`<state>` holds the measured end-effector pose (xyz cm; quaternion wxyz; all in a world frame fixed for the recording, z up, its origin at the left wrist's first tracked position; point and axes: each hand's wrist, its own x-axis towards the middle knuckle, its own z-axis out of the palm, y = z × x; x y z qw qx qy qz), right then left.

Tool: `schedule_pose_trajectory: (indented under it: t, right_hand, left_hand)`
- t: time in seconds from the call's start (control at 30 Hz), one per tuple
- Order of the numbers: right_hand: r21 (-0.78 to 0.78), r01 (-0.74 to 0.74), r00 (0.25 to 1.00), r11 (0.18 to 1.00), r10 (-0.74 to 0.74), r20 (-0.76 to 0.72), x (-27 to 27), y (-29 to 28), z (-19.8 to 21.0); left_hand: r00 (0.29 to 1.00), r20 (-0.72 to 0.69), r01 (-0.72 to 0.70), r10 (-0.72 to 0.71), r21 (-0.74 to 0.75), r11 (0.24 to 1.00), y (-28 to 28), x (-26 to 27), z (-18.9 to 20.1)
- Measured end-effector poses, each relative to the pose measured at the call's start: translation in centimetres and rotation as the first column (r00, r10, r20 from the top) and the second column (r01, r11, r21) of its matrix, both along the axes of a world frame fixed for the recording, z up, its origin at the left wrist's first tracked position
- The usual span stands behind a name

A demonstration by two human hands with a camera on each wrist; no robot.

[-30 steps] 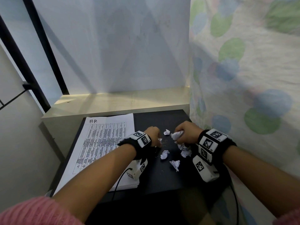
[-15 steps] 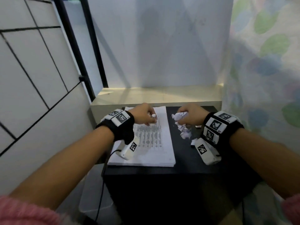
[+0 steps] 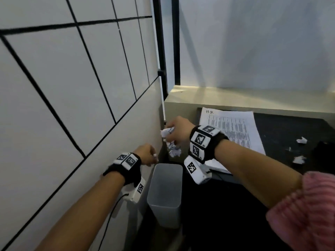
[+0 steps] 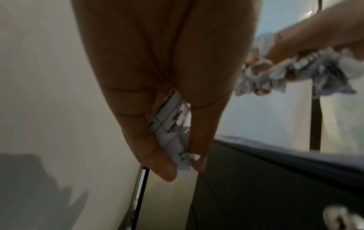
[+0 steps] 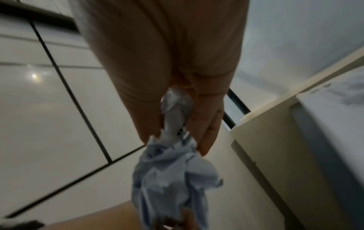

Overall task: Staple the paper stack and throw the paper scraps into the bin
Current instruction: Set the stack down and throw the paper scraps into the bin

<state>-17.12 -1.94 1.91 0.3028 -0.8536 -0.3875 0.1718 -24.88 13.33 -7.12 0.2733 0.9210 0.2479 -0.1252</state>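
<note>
A grey plastic bin (image 3: pixel 165 194) stands on the floor between the tiled wall and the black table. My left hand (image 3: pixel 150 157) hovers just above the bin's far left corner and pinches a small printed paper scrap (image 4: pixel 173 132). My right hand (image 3: pixel 174 134) is higher, above the bin's far edge, and grips a bunch of crumpled paper scraps (image 3: pixel 170 142) that hangs from its fingers (image 5: pixel 173 183). The printed paper stack (image 3: pixel 233 129) lies on the black table (image 3: pixel 282 134) behind my right wrist. No stapler is in view.
Two or three small paper scraps (image 3: pixel 301 140) lie on the table at the right. A tiled wall (image 3: pixel 72 96) stands close on the left. A pale ledge (image 3: pixel 235 98) runs behind the table. A black cable hangs from my left wrist.
Both hands have left the table with their scraps and swung left and down to above the bin. My head has turned left, bringing the bin and tiled wall into view.
</note>
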Motion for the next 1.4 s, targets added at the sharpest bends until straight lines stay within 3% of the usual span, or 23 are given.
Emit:
schedule_pose_trajectory:
  t: [0.13,0.33,0.5,0.57,0.67,0.8,0.93,1.03,1.23,1.4]
  right_hand:
    - [-0.072,0.001,1.0,0.997,-0.003,-0.023,-0.1,3.5,-2.5]
    - [-0.156,0.05,0.994,0.986,-0.063,-0.084,0.5,6.3,-5.9]
    - [-0.328,0.024,0.999,0.944,-0.038,-0.035,-1.0,8.5,-9.0]
    - [-0.323,-0.014,1.0,0.946,0.018,0.009,-1.5,9.4,-9.7]
    - [-0.371,-0.047,0.998,0.927,0.055,0.01,-1.7,10.3,-10.7]
    - [-0.43,-0.028,0.999,0.902,0.035,0.01,-0.9,10.2,-11.8]
    - [-0.455,-0.004,1.0,0.891,0.001,-0.007,-0.2,10.1,-12.6]
    - [-0.474,-0.013,0.999,0.88,-0.008,-0.043,-0.6,10.3,-13.4]
    - [-0.483,-0.029,0.993,0.875,-0.03,-0.114,-1.9,10.8,-15.9]
    - [-0.491,-0.075,0.976,0.868,-0.038,-0.217,-4.2,9.4,-20.8]
  left_hand:
    - [0.997,-0.043,-0.072,0.069,-0.072,0.995,0.0,0.4,-4.4]
    - [0.99,-0.136,-0.058,0.043,-0.113,0.992,0.2,0.7,-10.2]
    - [0.98,-0.195,-0.064,0.034,-0.152,0.986,0.5,-0.1,-14.3]
    - [0.975,-0.216,-0.084,0.046,-0.168,0.982,0.8,-0.2,-15.9]
    - [0.977,-0.211,-0.075,0.027,-0.223,0.972,0.7,-0.6,-17.2]
    - [0.953,-0.283,0.058,-0.112,-0.194,0.979,-0.3,-2.0,-18.8]
    - [0.884,-0.394,0.189,-0.252,-0.193,0.963,-1.9,-3.8,-21.2]
    - [0.881,-0.379,0.25,-0.284,-0.138,0.958,-2.7,-5.0,-22.0]
    - [0.864,-0.406,0.238,-0.297,-0.189,0.953,-3.4,-8.3,-24.2]
    - [0.827,-0.495,0.179,-0.266,-0.217,0.96,-4.0,-10.4,-25.6]
